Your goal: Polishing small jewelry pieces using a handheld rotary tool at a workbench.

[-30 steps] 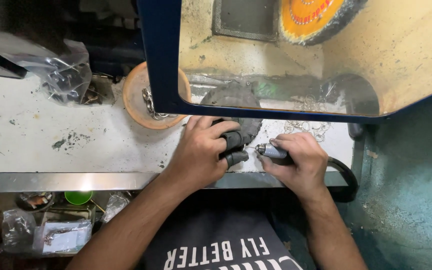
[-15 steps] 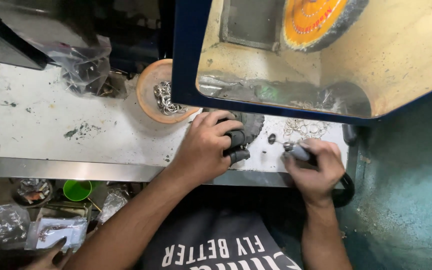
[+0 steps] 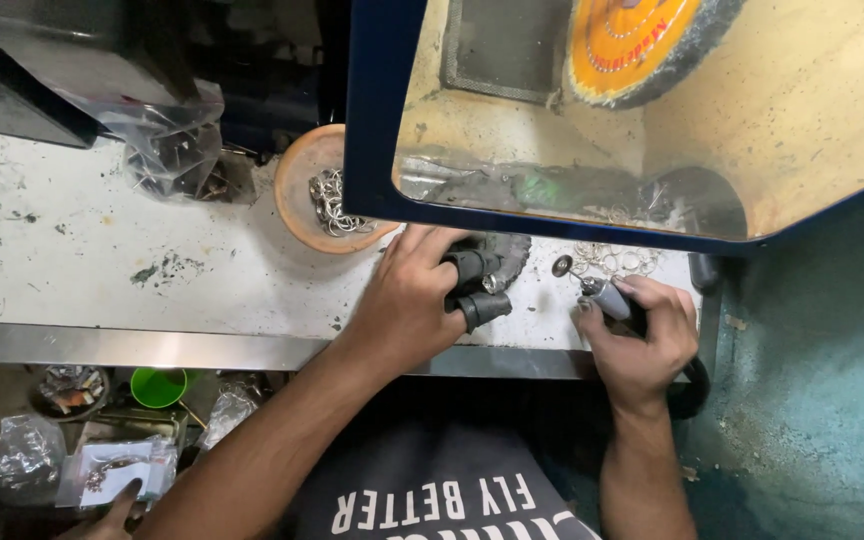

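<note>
One rotary handpiece (image 3: 607, 297), gripped in your right hand (image 3: 642, 340), tip toward 10 o'clock | your left hand (image 3: 407, 300), two black-capped fingers (image 3: 477, 290) pinching something small, unclear | one bowl (image 3: 317, 190) at 11 o'clock

Setting: small metal-polishing or jewellery workshop. Evidence: orange buffing wheel (image 3: 642, 45) at 1 o'clock inside a blue-framed, dust-coated hood (image 3: 372, 130); scuffed white bench (image 3: 102, 270) at 9 o'clock; terracotta dish (image 3: 302, 215) of silver rings at 11 o'clock; bagged metal parts (image 3: 167, 150) at 10 o'clock; rotary handpiece (image 3: 607, 295) at 3 o'clock.
</note>
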